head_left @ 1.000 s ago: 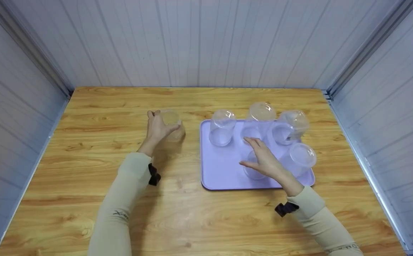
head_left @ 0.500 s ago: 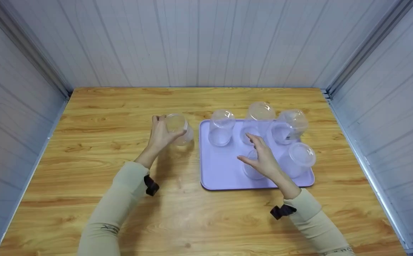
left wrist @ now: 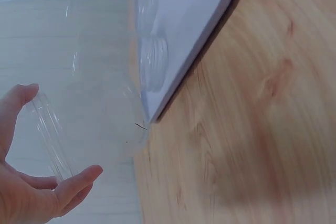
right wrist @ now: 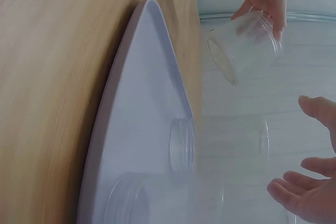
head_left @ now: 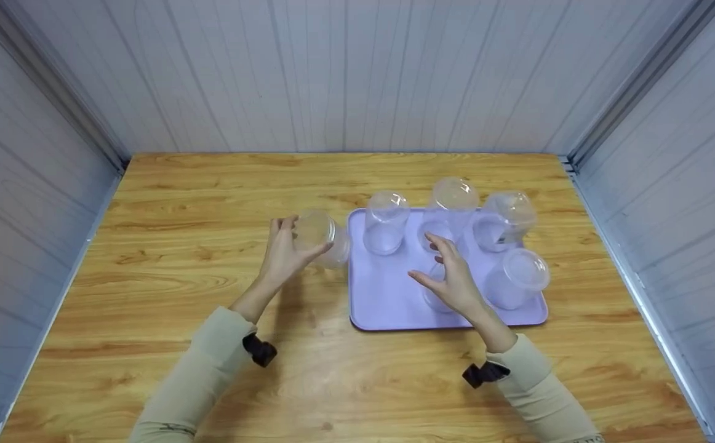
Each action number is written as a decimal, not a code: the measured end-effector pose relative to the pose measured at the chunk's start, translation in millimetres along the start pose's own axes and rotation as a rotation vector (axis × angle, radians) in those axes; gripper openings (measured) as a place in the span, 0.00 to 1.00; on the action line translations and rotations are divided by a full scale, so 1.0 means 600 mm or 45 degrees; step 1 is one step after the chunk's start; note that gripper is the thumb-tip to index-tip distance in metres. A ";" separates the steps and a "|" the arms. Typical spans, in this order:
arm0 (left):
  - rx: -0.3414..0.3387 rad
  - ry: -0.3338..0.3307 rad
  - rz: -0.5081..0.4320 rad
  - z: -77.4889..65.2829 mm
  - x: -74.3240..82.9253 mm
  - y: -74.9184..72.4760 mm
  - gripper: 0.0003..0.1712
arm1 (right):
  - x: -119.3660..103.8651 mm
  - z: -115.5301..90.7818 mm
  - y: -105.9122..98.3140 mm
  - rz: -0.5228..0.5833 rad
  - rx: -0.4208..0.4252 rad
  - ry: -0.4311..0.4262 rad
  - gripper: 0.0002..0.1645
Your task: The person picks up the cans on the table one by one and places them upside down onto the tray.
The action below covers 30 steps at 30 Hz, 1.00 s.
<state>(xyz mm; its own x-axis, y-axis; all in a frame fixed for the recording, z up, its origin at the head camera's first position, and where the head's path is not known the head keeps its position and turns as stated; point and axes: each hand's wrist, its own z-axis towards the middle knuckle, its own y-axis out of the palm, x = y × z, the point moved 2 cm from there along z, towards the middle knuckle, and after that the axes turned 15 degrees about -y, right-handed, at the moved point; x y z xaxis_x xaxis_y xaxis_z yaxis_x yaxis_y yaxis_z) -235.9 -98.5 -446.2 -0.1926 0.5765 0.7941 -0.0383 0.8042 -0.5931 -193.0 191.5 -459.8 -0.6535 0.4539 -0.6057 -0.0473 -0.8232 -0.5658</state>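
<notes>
My left hand grips a clear plastic jar by its upper end, thumb on one side and fingers on the other. The jar is tilted and raised off the table, with its lower end close to the left edge of a lilac tray. In the left wrist view, ridges circle the end of the jar between thumb and fingers. Over the tray, my right hand has its thumb and fingers spread around nothing. Below it stands another clear jar, partly hidden by that hand.
Several more clear jars stand on the tray, among them a back left jar, a back middle jar, a back right jar and a front right jar. A wooden table lies beneath, enclosed by pale panel walls.
My left hand has carried the jar rightward and a little nearer to me, up to the tray's left edge. My right hand has shifted only slightly and stays over the tray.
</notes>
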 end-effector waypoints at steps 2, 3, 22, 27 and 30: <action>-0.001 0.014 -0.029 -0.009 0.001 0.003 0.49 | -0.002 -0.001 0.003 0.025 0.021 0.005 0.41; -0.001 0.016 -0.046 -0.013 0.002 0.004 0.49 | -0.003 -0.002 0.005 0.034 0.032 0.008 0.42; -0.043 0.027 -0.294 -0.061 0.008 0.039 0.42 | -0.065 0.008 0.026 0.358 0.147 0.084 0.35; -0.059 0.023 -0.379 -0.066 0.008 0.052 0.39 | -0.062 0.006 0.037 0.511 0.157 0.133 0.35; -0.079 0.020 -0.435 -0.067 0.010 0.059 0.36 | -0.051 0.002 0.045 0.614 0.165 0.159 0.35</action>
<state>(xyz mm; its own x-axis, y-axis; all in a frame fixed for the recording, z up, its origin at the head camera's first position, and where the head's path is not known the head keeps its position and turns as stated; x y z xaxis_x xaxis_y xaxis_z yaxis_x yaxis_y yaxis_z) -199.2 -60.8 -456.9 -0.1640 0.2740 0.9476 -0.0383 0.9581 -0.2837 -175.0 155.2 -455.9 -0.5290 0.0430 -0.8475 0.1389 -0.9809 -0.1365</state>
